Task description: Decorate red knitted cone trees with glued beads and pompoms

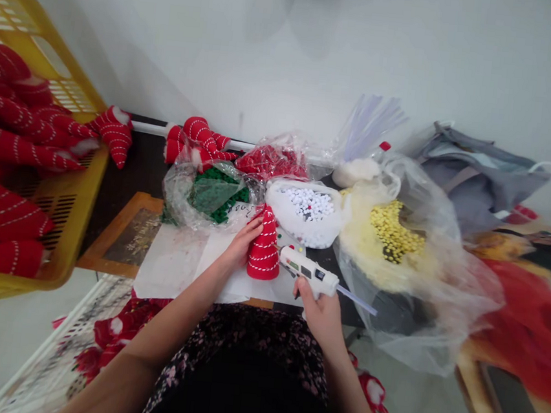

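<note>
My left hand (245,237) is closed on a red cone-shaped hat (265,248) with white stitched lines, holding it upright over white paper (173,255). In my right hand (319,305) is a white glue gun (309,269), its nozzle at the hat's right side; whether it touches, I cannot tell. A clear glue stick (358,301) sticks out of the gun's back end. Just behind the hat lie a bag of small white pompoms (309,204) and a bag of green pompoms (219,193). To the right, an open plastic bag holds yellow pompoms (394,232).
A yellow crate (68,258) full of red striped hats stands at the left. More striped hats (201,138), a bag of red pieces (274,161) and clear glue sticks (368,128) lie along the wall. A grey bag (478,174) and a dark phone (516,411) are at the right.
</note>
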`<act>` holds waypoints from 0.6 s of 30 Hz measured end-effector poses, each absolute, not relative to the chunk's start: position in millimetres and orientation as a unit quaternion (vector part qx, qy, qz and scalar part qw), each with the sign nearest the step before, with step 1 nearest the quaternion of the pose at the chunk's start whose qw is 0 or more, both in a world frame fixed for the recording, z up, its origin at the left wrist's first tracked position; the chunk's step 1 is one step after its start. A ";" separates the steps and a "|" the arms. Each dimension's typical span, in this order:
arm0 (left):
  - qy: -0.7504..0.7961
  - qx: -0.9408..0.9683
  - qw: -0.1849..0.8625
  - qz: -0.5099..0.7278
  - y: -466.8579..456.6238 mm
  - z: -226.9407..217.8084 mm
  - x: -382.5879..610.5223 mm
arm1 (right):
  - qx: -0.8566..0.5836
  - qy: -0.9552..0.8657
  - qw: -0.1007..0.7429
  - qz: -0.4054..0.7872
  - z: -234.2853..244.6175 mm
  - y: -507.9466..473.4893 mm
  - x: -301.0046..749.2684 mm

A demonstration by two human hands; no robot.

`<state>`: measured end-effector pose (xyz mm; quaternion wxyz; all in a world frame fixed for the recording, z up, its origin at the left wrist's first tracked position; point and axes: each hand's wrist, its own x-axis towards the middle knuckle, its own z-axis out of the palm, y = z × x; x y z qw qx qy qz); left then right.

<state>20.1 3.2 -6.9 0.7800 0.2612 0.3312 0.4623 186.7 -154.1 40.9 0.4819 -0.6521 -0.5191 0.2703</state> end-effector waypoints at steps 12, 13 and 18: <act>0.336 0.275 0.774 0.461 3.8 -9.4 20.5 | -0.656 -0.538 0.499 0.175 32.9 -157.3 184.8; 0.335 0.277 0.774 0.460 3.5 -9.6 20.7 | -0.651 -0.545 0.497 0.180 35.0 -156.3 183.8; 0.316 0.300 0.786 0.439 1.8 -10.2 20.5 | -0.654 -0.545 0.486 0.197 41.9 -152.2 180.3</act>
